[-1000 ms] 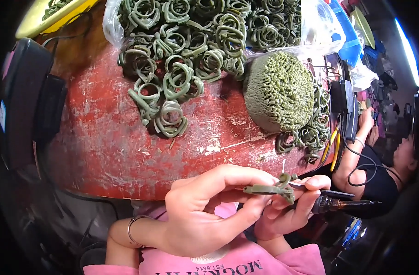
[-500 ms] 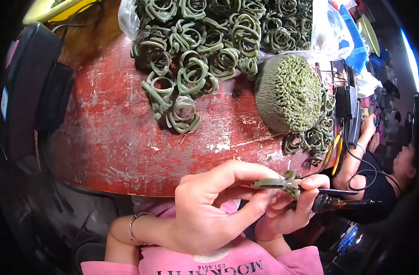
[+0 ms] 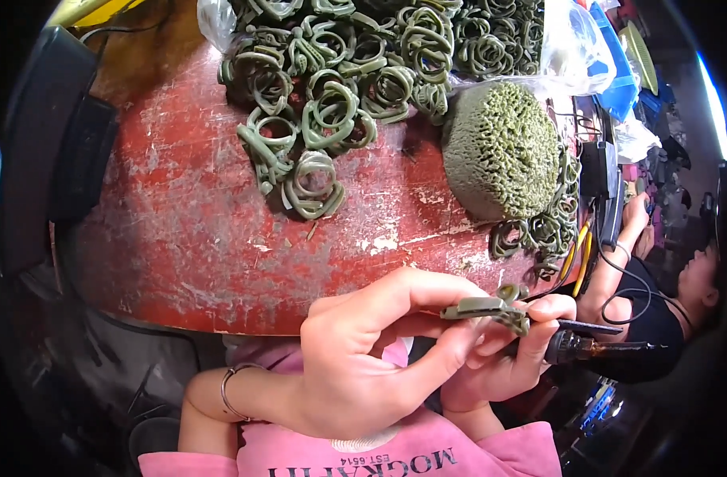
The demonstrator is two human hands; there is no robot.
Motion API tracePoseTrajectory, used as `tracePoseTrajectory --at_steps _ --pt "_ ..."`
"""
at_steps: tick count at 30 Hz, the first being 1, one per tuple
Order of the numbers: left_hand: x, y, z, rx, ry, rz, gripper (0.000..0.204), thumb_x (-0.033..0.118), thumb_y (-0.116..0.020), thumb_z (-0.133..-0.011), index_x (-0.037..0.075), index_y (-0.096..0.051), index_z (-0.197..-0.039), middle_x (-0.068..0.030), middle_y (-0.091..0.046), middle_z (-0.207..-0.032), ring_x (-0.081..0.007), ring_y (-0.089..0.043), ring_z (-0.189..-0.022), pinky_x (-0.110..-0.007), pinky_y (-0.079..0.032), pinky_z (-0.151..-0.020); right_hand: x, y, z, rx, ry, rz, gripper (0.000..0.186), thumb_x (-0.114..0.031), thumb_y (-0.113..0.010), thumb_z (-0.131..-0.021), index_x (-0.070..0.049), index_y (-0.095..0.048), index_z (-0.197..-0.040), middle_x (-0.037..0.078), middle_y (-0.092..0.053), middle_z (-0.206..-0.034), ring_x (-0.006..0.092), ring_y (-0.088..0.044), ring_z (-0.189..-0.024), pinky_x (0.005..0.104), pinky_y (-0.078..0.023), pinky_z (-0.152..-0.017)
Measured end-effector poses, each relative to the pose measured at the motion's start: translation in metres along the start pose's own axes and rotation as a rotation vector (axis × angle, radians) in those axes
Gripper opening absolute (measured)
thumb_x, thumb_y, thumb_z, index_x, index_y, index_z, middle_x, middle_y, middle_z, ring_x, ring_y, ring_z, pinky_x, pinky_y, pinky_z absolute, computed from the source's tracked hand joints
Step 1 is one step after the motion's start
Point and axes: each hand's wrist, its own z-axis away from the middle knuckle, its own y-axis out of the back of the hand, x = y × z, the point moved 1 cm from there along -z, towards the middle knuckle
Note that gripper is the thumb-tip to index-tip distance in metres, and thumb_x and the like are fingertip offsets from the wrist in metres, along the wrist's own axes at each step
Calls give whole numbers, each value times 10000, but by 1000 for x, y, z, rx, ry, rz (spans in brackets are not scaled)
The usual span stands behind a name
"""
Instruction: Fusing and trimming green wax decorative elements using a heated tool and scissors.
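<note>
Red tabletop (image 3: 196,222) here, paint scuffed down to pale patches. Heap of green looped pieces (image 3: 367,70) at upper centre of frame; porous green block (image 3: 503,151) right of centre, more green loops (image 3: 543,233) just beside it. Clear plastic bag (image 3: 574,52) spread at upper right.

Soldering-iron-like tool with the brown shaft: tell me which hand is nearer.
Right. The right hand has the soldering-iron-like tool jutting from it; the left hand is farther left, pinching a green ring.
</note>
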Motion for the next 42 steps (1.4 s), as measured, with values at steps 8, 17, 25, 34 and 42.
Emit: tracePoseTrajectory --at_steps 8,17,25,34,42 --pt "-1 1 2 -14 -42 -38 188 -104 -532 -730 -83 -461 -903 -201 -562 -884 -208 -581 -823 -297 -493 -713 -1 -1 -6 -61 -3 -81 341 -308 -572 -775 -12 -406 -801 87 -490 -521 134 -479 -382 233 -424 -348" --pt "3 0 0 -39 -97 -166 201 -123 -523 -724 -80 -472 -914 -200 -562 -873 -206 -588 -792 -281 -516 -659 -3 2 -19 -242 -85 -293 191 -204 -341 -885 -19 -344 -834 70 -415 -413 108 -351 -272 200 -299 -254" --pt "3 -1 -1 -40 -136 -270 192 -103 -558 -713 -78 -485 -890 -182 -583 -826 -179 -599 -739 -261 -512 -632 -5 4 -11 -168 72 -166 256 -241 -463 -847 -5 -363 -850 113 -446 -418 126 -390 -309 229 -335 -294" --pt "6 -7 -3 -30 -143 -281 211 -93 -587 -695 -71 -493 -883 -167 -597 -786 -158 -601 -721 -243 -501 -610 -10 6 -1 -45 84 -37 358 -345 -547 -776 -45 -380 -876 98 -477 -510 149 -474 -399 265 -417 -360" --pt "0 -8 0 83 -149 -212 210 -96 -596 -663 -44 -572 -865 -120 -611 -747 -147 -613 -660 -218 -488 -588 -16 3 4 -7 -8 76 387 -374 -572 -749 -47 -409 -873 94 -504 -570 161 -523 -453 287 -475 -422"
